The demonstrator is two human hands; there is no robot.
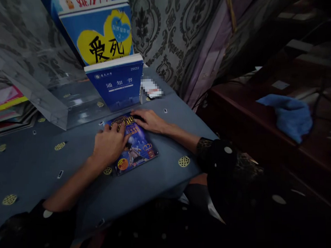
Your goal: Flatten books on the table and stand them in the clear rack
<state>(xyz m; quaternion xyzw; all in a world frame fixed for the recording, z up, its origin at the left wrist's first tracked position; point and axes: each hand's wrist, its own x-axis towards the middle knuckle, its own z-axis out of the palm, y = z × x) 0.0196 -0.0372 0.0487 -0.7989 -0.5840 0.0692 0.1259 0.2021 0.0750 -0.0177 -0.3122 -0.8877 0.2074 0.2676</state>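
Observation:
A blue paperback book (137, 148) lies face up on the table, with gold title lettering and the number 22 on its cover. My left hand (109, 142) rests over its left side, fingers slightly bent and thumb spread on the cover. At the book's upper right corner, my right hand (150, 121) touches the edge with its fingers reaching across and its thumb apart. Just behind, a blue booklet (120, 85) marked 2022 stands upright. Behind that rises a blue and yellow book (97, 36), with another book (87, 1) partly hidden at the back.
A clear plastic stand (45, 92) is beside the upright books. Several books (11, 107) are stacked at the left edge. Grey patterned cloth covers the table (83, 188). Patterned wallpaper (162, 33) is behind. A blue cloth (292, 116) lies on dark red furniture at the right.

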